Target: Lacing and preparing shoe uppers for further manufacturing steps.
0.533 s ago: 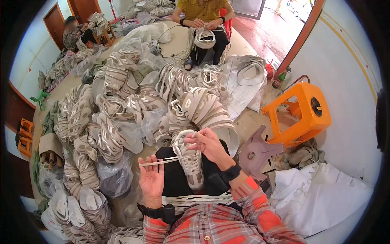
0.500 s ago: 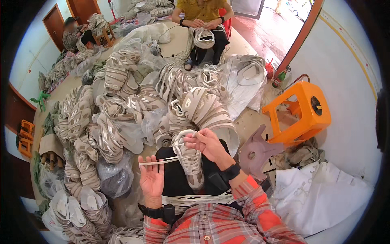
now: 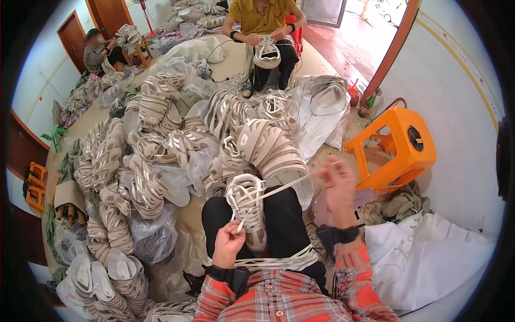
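And here's the shoe (image 3: 255, 217), toe toward the body between black-trousered thighs (image 3: 283, 222)! The left hand (image 3: 228, 244), fingers curled closed, pinches one lace strand (image 3: 241, 225) at its left side; out right, the blurred right hand (image 3: 338, 188) grips another strand (image 3: 284, 187), stretched straight from the shoe.

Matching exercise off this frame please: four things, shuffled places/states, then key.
1. Left hand
2. Right hand
3. Shoe upper being laced
4. Green bottle

A. Between the thighs
B. Beside the door frame
C. Blurred, at the end of a lace stretched rightward
D. Pinching lace close to the upper's left side

Pairs: 1-D, 2-C, 3-A, 4-B
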Demonstrator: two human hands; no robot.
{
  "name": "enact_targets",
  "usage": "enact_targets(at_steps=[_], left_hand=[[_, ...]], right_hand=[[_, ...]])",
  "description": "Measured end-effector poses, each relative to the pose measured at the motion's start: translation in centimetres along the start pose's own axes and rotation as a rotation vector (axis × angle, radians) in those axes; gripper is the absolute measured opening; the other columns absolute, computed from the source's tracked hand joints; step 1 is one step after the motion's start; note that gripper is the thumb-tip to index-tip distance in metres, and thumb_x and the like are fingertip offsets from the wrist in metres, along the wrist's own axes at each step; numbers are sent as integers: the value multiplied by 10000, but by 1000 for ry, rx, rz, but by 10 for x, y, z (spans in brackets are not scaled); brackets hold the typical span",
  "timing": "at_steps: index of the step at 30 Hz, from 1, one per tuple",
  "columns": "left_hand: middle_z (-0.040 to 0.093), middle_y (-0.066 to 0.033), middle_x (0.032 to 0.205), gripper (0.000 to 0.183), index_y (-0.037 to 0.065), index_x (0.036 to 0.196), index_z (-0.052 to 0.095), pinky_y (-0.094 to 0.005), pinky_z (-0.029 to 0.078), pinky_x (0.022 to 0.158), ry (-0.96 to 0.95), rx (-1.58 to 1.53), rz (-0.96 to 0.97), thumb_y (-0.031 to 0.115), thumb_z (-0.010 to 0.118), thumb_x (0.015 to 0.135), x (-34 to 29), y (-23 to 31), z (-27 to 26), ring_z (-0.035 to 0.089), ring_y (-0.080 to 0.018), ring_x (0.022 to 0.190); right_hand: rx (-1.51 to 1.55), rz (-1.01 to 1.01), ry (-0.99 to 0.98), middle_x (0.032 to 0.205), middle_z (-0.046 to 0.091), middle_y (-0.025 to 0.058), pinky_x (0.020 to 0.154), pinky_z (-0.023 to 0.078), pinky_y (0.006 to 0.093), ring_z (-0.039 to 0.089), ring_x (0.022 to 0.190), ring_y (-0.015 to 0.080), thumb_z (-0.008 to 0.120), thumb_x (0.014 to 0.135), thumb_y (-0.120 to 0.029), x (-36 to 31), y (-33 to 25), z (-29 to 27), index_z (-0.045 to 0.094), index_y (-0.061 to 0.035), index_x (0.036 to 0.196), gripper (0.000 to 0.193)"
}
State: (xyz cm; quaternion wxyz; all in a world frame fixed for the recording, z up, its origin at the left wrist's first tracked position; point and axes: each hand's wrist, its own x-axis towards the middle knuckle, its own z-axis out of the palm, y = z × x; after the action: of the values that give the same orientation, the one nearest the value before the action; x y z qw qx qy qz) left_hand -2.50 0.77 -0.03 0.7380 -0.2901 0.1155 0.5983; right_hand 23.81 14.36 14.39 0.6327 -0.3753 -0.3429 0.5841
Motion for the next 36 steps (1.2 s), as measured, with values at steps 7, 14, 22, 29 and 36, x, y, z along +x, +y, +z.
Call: enact_targets(at_steps=[7, 14, 22, 29, 36], left_hand=[[562, -74, 1021, 233, 3, 1077, 504, -255, 464, 697, 229, 866, 393, 9, 497, 844, -1, -47, 40, 558, -144, 812], [546, -153, 812, 154, 38, 965, 584, -400, 440, 648, -576, 2467, 926, 69, 545, 819, 38, -60, 75, 549, -343, 746], [535, -91, 778, 255, 61, 974, 542, -351, 479, 612, -1068, 2793, 633, 48, 565, 720, 4, -125, 40, 577, -254, 722], [531, -99, 862, 178, 44, 886, 558, -365, 447, 681, -515, 3011, 1219, 43, 536, 710, 40, -41, 105, 535, -283, 788], [522, -61, 802, 118, 70, 829, 538, -330, 392, 722, -769, 3398, 1109, 112, 539, 719, 38, -40, 121, 518, -221, 806]], right_hand=[[-95, -683, 392, 874, 597, 75, 622, 485, 242, 557, 681, 113, 577, 842, -46, 9, -141, -84, 570, 2, 977, 143], [-812, -536, 588, 783, 631, 52, 547, 449, 217, 544, 618, 75, 557, 875, -110, -8, -111, -111, 592, 30, 1052, 228], [-1202, -309, 204, 779, 639, 95, 598, 483, 275, 594, 645, 130, 547, 847, -105, -4, 13, -124, 638, 2, 940, 168], [-1222, -442, -385, 732, 581, 83, 658, 451, 331, 554, 744, 246, 614, 751, -140, -36, 115, -20, 664, -80, 800, 92], [-1385, -514, -402, 711, 485, 48, 671, 335, 342, 456, 763, 228, 617, 676, -116, -36, 129, -8, 643, -124, 707, 41]])
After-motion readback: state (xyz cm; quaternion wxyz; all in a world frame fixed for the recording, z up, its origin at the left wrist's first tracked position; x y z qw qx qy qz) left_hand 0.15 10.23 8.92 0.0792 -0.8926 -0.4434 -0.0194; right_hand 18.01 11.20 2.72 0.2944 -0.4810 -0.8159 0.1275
